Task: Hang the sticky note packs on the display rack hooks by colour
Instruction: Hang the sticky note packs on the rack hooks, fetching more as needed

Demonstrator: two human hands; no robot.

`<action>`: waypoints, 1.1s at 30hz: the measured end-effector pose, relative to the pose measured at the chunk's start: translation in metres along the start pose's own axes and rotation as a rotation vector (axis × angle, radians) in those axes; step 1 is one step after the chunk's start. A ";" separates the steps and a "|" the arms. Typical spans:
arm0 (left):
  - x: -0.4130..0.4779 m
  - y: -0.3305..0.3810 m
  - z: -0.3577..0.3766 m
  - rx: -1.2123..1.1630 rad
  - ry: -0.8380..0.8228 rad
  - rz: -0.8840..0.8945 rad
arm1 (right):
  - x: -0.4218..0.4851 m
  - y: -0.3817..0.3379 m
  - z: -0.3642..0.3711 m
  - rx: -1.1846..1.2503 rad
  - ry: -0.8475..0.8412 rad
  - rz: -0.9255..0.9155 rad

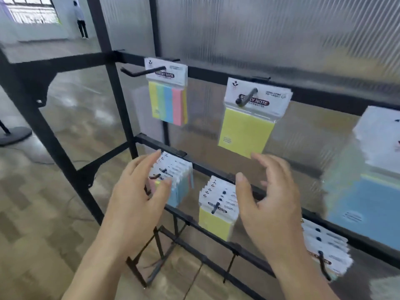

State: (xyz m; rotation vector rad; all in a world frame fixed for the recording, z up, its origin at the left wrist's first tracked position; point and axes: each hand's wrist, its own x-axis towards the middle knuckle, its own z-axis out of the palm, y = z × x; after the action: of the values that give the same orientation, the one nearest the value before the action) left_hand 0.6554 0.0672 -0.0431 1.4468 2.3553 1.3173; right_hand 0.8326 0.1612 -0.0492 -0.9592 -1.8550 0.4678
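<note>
A black display rack [121, 56] carries sticky note packs on hooks. On the upper rail hang a multicolour pack [167, 92] and a yellow pack [249, 126]. The lower rail holds a stack of multicolour packs [181, 180], a stack of yellow packs [216, 213] and a blurred stack [326, 250] at the right. My left hand [136, 198] pinches the front of the lower multicolour stack, thumb on its face and fingers along its left side. In front of the rail, just right of the lower yellow stack, my right hand [270, 200] hovers with spread fingers and holds nothing.
Large blue packs [363, 206] and white-headed packs [381, 135] hang blurred at the far right. A ribbed translucent panel [259, 35] backs the rack. Bare hooks [151, 265] stick out low on the rack. A person [81, 20] stands far off at the back left.
</note>
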 end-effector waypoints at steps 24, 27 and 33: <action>0.152 -0.037 -0.003 -0.771 -0.054 0.057 | 0.040 -0.053 0.049 0.089 0.516 0.266; 0.147 -0.036 -0.014 -0.887 -0.221 0.104 | 0.039 -0.065 0.048 0.232 0.444 0.264; 0.139 -0.040 -0.039 -1.044 -0.409 0.226 | 0.028 -0.089 0.055 0.287 0.501 0.200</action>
State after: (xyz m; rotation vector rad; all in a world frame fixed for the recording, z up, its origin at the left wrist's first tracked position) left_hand 0.5330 0.1409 0.0007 1.3933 0.9639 1.6780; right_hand 0.7408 0.1328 0.0013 -0.9627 -1.2138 0.5393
